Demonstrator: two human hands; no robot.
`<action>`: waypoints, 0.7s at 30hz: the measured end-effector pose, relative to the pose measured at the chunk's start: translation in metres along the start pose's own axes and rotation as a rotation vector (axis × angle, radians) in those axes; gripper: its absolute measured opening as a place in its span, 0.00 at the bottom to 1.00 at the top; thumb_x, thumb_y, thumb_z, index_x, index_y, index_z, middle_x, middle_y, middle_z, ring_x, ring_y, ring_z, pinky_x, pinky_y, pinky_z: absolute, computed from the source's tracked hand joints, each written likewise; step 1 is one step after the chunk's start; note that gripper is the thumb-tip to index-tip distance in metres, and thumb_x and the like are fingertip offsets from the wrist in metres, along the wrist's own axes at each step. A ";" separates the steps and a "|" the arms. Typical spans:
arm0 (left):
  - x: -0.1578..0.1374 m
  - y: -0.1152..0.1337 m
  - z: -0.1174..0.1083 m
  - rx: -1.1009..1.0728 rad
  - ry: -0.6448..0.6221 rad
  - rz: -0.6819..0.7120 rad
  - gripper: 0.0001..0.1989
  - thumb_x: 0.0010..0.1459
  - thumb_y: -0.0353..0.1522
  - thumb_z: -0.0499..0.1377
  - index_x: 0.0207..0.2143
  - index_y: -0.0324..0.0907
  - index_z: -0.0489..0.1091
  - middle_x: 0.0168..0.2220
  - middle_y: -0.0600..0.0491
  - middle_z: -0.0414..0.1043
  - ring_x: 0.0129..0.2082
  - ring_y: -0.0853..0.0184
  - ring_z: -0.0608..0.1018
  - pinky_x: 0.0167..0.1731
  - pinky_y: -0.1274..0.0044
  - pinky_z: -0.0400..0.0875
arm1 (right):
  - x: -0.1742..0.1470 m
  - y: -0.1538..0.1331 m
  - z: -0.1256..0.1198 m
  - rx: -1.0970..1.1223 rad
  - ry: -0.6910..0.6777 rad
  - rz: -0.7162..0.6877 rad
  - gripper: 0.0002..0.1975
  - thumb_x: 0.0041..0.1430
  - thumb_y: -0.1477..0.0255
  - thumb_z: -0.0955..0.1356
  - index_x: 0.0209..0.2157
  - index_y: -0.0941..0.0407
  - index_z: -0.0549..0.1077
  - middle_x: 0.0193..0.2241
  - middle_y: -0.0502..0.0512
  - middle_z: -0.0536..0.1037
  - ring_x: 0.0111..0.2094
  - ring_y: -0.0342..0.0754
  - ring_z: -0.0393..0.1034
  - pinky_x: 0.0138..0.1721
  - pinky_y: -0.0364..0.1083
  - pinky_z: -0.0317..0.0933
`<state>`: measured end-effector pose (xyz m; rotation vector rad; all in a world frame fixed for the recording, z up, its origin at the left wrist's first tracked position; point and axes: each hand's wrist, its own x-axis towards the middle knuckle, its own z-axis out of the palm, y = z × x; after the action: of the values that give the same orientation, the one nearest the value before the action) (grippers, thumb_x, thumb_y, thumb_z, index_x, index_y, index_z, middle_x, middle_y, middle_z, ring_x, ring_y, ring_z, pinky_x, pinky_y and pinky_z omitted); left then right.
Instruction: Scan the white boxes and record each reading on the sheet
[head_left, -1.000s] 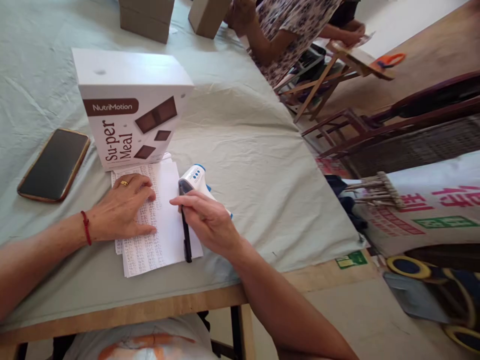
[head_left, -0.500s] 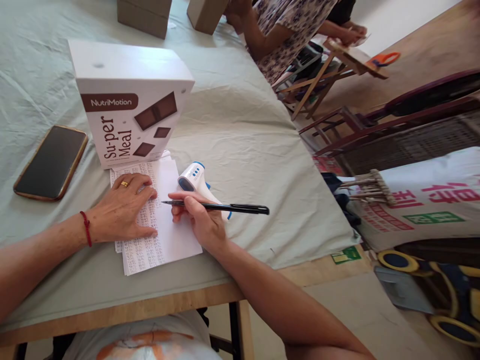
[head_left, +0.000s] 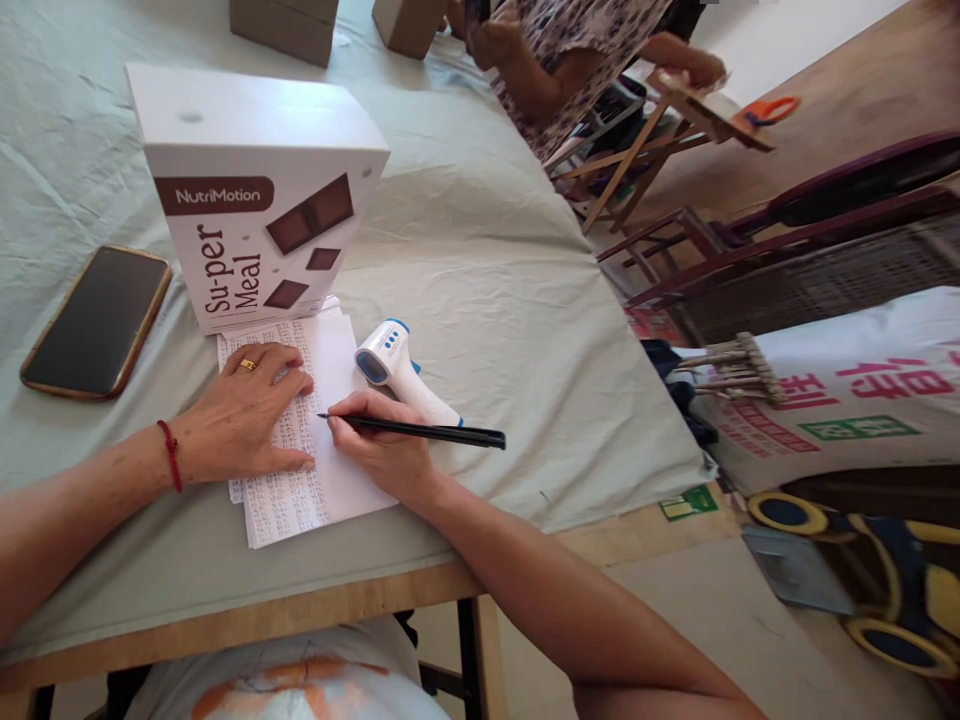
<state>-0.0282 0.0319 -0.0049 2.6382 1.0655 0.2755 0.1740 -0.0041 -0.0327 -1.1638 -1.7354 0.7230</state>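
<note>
A black pen (head_left: 427, 431) is gripped in my right hand (head_left: 390, 455), its tip at the paper near the edge of the written part. Beneath both hands lies a stack of paper sheets (head_left: 341, 500); rows of small handwriting cover the left part and the right part is blank. My left hand (head_left: 251, 410) rests on the writing with fingers spread, pressing the sheets down. Just beyond the paper stands a white NutriMotion box (head_left: 232, 240) printed with chocolate pieces. A white and blue infrared thermometer (head_left: 401, 375) lies to the right of the sheets, close to my right hand.
A smartphone (head_left: 97, 322) lies at the left on the cloth-covered table (head_left: 480, 280). Two cardboard boxes (head_left: 285, 28) stand at the far side. Another person (head_left: 559, 75) sits beyond, near a wooden folding stool (head_left: 637, 145). White printed sacks (head_left: 847, 400) lie right of the table.
My right hand has shifted left and slightly down, bringing the pen's tip closer to the written lines. The pen's back end has swung lower. My left hand keeps its place.
</note>
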 end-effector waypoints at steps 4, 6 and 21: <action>0.001 0.000 0.000 0.006 -0.009 -0.009 0.33 0.47 0.48 0.70 0.48 0.36 0.69 0.54 0.37 0.64 0.56 0.44 0.66 0.56 0.55 0.64 | 0.000 0.001 -0.001 -0.040 -0.032 0.000 0.04 0.55 0.74 0.68 0.29 0.53 0.75 0.23 0.48 0.78 0.23 0.43 0.71 0.27 0.44 0.70; 0.001 0.000 0.000 0.010 -0.015 -0.013 0.33 0.47 0.48 0.70 0.48 0.36 0.69 0.54 0.38 0.64 0.56 0.44 0.66 0.56 0.55 0.63 | 0.000 0.001 0.000 -0.037 -0.036 -0.015 0.05 0.55 0.75 0.67 0.29 0.53 0.75 0.23 0.48 0.78 0.23 0.42 0.71 0.28 0.43 0.70; 0.000 0.001 -0.002 0.010 -0.018 -0.006 0.31 0.47 0.47 0.69 0.48 0.39 0.68 0.55 0.39 0.64 0.57 0.45 0.67 0.56 0.56 0.63 | 0.001 0.000 0.000 -0.055 -0.083 0.016 0.05 0.53 0.75 0.66 0.27 0.53 0.72 0.21 0.47 0.74 0.22 0.42 0.68 0.29 0.44 0.69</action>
<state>-0.0281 0.0313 -0.0024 2.6413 1.0712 0.2458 0.1741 -0.0038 -0.0320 -1.2013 -1.8270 0.7474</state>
